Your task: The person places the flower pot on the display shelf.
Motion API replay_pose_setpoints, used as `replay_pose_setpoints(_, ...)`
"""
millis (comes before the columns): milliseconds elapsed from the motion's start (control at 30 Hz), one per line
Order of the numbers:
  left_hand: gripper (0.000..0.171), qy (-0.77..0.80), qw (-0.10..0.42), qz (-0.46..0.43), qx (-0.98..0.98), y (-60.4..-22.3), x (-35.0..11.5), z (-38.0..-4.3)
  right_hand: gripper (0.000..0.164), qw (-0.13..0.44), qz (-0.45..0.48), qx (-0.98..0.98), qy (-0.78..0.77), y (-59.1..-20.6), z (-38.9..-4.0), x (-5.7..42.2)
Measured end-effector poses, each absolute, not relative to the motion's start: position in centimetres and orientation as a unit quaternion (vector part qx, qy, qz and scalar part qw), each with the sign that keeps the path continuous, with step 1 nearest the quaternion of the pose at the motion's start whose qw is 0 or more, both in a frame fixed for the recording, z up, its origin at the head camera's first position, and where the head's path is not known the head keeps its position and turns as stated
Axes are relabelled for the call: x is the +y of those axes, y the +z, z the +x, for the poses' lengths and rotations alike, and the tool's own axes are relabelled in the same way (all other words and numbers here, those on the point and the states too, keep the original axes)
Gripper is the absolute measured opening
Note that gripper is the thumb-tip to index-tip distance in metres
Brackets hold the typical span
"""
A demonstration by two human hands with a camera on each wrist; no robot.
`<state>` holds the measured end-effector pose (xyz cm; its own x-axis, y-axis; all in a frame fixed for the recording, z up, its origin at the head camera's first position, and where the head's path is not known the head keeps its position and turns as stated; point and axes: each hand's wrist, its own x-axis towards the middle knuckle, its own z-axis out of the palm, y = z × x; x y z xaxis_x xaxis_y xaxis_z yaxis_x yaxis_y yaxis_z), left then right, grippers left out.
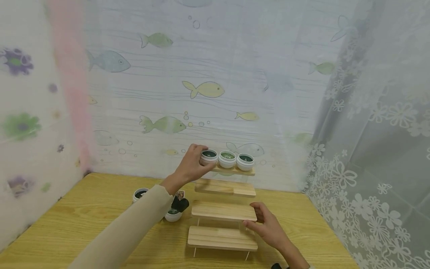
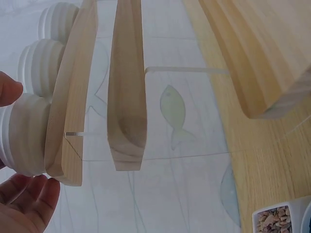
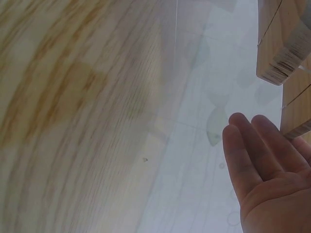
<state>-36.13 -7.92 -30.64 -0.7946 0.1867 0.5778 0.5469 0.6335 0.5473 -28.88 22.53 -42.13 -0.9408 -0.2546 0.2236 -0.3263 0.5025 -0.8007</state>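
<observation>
A loose cream sleeve (image 1: 127, 228) comes nearest, slanting up from the lower left of the frame to the person's left hand (image 1: 192, 163), just below centre. I see that hand grasping a white ribbed round pot with a dark green filling (image 1: 209, 160), thumb in front and fingers behind. The pot sits at the left end of the top pale wooden board (image 1: 236, 171) of a stepped stand. Just beside it, in a row to the right, are a white ribbed round pot with a light green filling (image 1: 227, 163) and another white ribbed pot filled dark green (image 1: 245, 166).

Three more pale wooden boards (image 1: 222, 238) step down towards the bottom centre, the lowest on thin white legs. The right hand (image 1: 268, 227), lower right of centre, is at the right end of the second board from the bottom, grasping nothing, fingers extended; I cannot tell whether they touch the wood.

On the yellow wood-grain worktop (image 1: 285, 201), left of the stand, are a white pot with dark contents (image 1: 136, 198), a second white pot (image 1: 173, 217) with a black object (image 1: 180, 204) above it, and, clearest at the lower right of the left wrist view, a white container of brownish pebbles (image 2: 297, 206). A pale fish-print sheet (image 1: 215, 56) hangs behind.
</observation>
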Motion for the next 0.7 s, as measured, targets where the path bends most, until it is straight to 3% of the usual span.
replay_pose_setpoints(700,0.056,-0.382,0.277,-0.238,-0.849,-33.4,-10.7,-31.8,0.064,0.031,0.168,-0.864,0.473,-42.0,-28.8,22.6)
